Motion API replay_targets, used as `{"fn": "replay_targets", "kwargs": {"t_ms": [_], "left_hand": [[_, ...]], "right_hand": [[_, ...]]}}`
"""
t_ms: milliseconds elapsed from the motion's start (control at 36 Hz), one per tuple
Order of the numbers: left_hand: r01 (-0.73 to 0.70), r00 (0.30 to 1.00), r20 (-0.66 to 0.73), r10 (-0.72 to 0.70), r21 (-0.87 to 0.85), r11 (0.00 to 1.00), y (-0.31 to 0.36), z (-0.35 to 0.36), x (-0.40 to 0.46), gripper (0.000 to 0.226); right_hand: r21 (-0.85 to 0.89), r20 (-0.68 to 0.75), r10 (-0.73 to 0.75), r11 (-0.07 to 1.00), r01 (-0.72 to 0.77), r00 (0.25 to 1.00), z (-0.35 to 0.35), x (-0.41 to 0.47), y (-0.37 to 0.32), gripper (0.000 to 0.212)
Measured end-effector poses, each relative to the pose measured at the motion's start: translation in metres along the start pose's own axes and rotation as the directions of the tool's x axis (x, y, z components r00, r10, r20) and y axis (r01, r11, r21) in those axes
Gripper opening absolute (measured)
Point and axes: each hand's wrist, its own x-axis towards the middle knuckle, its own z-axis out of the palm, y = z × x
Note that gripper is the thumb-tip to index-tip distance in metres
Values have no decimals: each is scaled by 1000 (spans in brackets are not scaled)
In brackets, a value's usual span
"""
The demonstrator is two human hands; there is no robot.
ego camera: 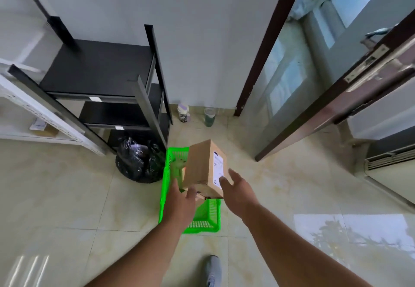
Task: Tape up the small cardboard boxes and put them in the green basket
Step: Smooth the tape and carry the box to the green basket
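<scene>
Cardboard box (pixel 205 167) is held tilted above the green basket (pixel 207 217), supported between left hand (pixel 182 199) and right hand (pixel 233 188), fingers extended against it; placement remains; taping cannot be confirmed.

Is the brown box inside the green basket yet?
Not yet. The box is above the green basket, tilted, between the left hand and right hand.

Black shelf rack (pixel 98 71) at 10 o'clock, against wall. Black rubbish bag (pixel 139 161) on floor below rack. Two cups (pixel 183 112) (pixel 209 116) at 12 o'clock by wall. Open door (pixel 336 98) at 2 o'clock. Grey shoe (pixel 213 271) at 6 o'clock.
</scene>
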Motion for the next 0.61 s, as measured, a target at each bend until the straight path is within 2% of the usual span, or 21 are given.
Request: {"fn": "replay_targets", "kwargs": {"t_ms": [139,278,444,611], "left_hand": [[120,993,6,-121,60,991,-40,-18,-13,54],[162,987,3,-163,55,985,-62,-39,-39,51],[138,990,-27,-138,-9,990,-59,-71,-53,54],[29,998,-58,-36,-119,992,-29,-119,-62,55]], "right_hand": [[-37,15,9,999,-8,1000,6,-3,6,55],[-63,23,14,998,-12,1000,4,-21,13,53],[-73,14,-11,997,12,1000,2,-45,0,48],[-37,37,-51,998,53,998,7,-74,-37,50]]}}
